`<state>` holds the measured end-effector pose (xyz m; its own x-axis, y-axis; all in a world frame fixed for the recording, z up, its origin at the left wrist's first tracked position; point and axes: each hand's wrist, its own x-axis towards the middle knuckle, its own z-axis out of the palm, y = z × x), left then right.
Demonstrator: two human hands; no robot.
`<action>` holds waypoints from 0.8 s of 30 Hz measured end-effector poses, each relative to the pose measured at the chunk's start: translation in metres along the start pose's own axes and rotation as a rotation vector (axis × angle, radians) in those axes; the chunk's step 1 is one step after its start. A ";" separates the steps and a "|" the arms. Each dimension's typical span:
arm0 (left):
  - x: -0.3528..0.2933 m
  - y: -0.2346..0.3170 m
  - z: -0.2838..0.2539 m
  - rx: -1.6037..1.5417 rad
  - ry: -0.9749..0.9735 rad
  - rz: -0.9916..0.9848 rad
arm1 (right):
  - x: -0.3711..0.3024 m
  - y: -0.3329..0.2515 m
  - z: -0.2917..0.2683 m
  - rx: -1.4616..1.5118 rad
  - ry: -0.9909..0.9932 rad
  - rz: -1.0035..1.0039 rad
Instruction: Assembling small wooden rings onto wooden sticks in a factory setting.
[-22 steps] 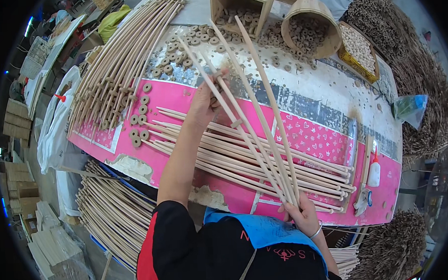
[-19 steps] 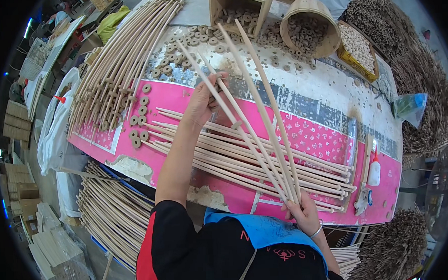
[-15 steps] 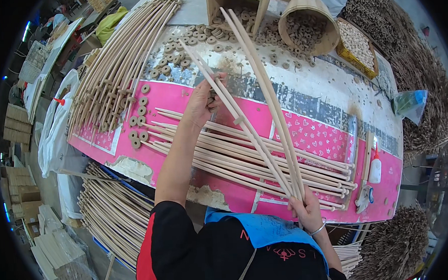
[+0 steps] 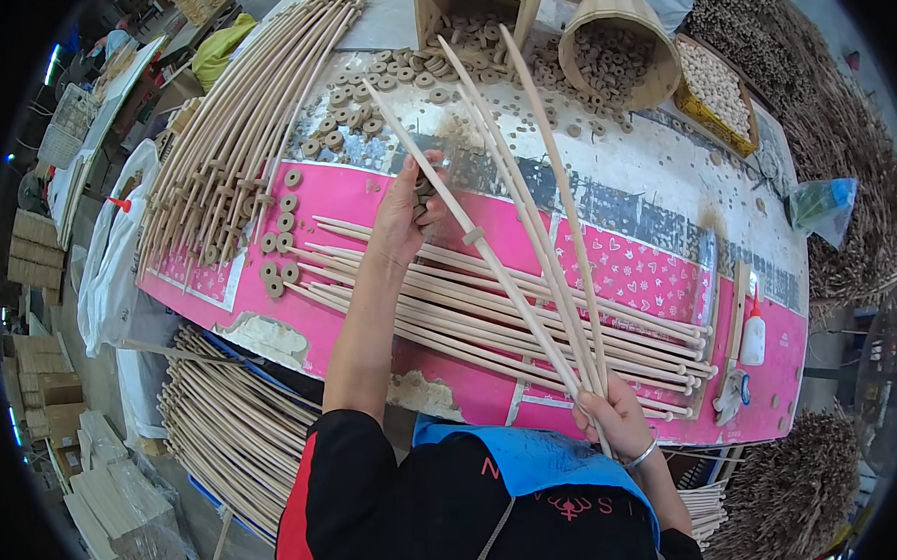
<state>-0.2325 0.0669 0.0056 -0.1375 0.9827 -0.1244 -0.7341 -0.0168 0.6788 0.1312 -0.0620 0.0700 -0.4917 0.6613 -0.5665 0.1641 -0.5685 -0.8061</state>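
Observation:
My right hand (image 4: 620, 421) grips several long, pale wooden rods near their lower ends, and their upper parts fan out over the table. The leftmost rod (image 4: 517, 295) carries one small wooden ring (image 4: 474, 236) partway along it. Fingers of my left hand (image 4: 398, 227) are curled around a few brown wooden rings (image 4: 424, 193), partly hidden, right beside that rod's upper part. Whether the fingertips touch the rod is unclear. Below lies a spread of similar rods (image 4: 450, 325) with knobbed right ends, on a pink sheet (image 4: 364, 189).
Loose rings (image 4: 294, 179) lie left of the rods; more spill from a wooden box (image 4: 427, 11) and a wooden tub (image 4: 574, 59). Rods with rings (image 4: 224, 180) are stacked at far left. A glue bottle (image 4: 752, 337), scissors (image 4: 744, 389) and a crate of pale beads (image 4: 710, 88) stand right.
The rods in my right hand have spread apart: one has shifted right from beside the ringed rod, and the rightmost now stands separate. My left hand stays close to the ringed rod.

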 end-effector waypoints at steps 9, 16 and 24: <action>0.006 0.006 0.003 0.015 -0.075 0.032 | 0.002 0.011 -0.004 0.197 -0.079 0.045; 0.024 0.019 -0.012 0.009 0.193 0.012 | -0.010 0.007 -0.014 -0.010 0.058 -0.015; 0.018 0.009 -0.011 -0.010 0.066 -0.034 | -0.004 0.015 -0.040 -0.313 0.211 -0.259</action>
<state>-0.2487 0.0829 0.0018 -0.1561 0.9683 -0.1950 -0.7454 0.0140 0.6664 0.1697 -0.0533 0.0533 -0.3714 0.8655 -0.3360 0.3256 -0.2175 -0.9201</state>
